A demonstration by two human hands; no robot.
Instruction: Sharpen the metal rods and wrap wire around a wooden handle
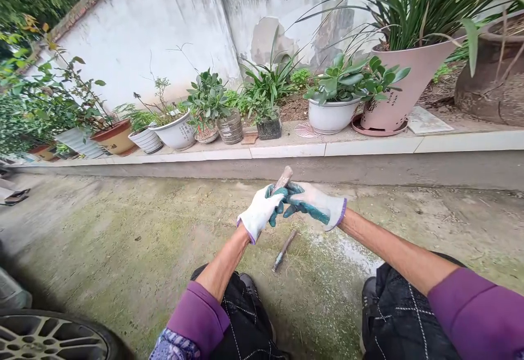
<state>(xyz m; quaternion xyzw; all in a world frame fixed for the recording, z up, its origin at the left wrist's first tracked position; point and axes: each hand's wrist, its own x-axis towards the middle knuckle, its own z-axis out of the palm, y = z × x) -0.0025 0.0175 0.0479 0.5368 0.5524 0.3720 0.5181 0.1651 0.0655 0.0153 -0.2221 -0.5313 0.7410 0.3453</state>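
Observation:
My left hand (pixel 264 210), in a white glove with green coated fingers, is wrapped round a short, rough, brownish stick-like piece (pixel 282 179). Its rounded top end sticks up past the fingers; the lower part is hidden, so its exact kind does not show. Close against it on the right is my right hand (pixel 315 204), gloved alike with a purple cuff. Its fingers are stretched out and apart, and their tips reach the left hand's fingers. On the ground below both hands lies a thin, worn rod-like tool (pixel 284 251) with a greenish-grey lower end.
White powder or grit (pixel 344 251) is scattered on the mossy concrete (pixel 164 229). Ahead runs a low tiled ledge (pixel 286 150) carrying several potted plants, among them a white pot (pixel 332 117) and a pink pot (pixel 393 90). A car wheel (pixel 53 338) stands at lower left.

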